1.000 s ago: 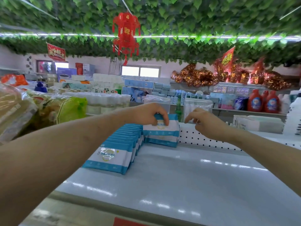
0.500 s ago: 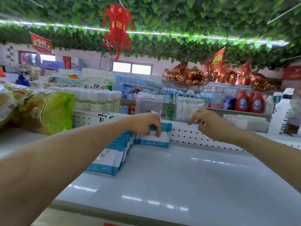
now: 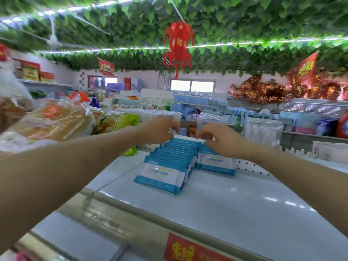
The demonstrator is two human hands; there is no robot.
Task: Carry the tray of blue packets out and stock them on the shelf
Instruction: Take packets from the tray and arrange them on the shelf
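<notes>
The left hand [image 3: 160,130] has shifted from the rear stack to join the right hand [image 3: 220,140] above the blue packets [image 3: 165,166] on the shelf [image 3: 226,204], probably straightening them; both sets of fingers are curled, their grip too blurred to tell.

left hand [image 3: 158,129] and right hand [image 3: 220,140] fingers [image 3: 174,127] blurred, grip unclear; red label [image 3: 188,249] cut by bottom edge.

I see a red lantern [image 3: 178,46] hanging high above the fingers [image 3: 172,127], bagged bread [image 3: 50,119] well to their left, a clear plastic tub [image 3: 263,130] beyond them rightward, and 1 red price tag [image 3: 188,249] nearer me.
</notes>
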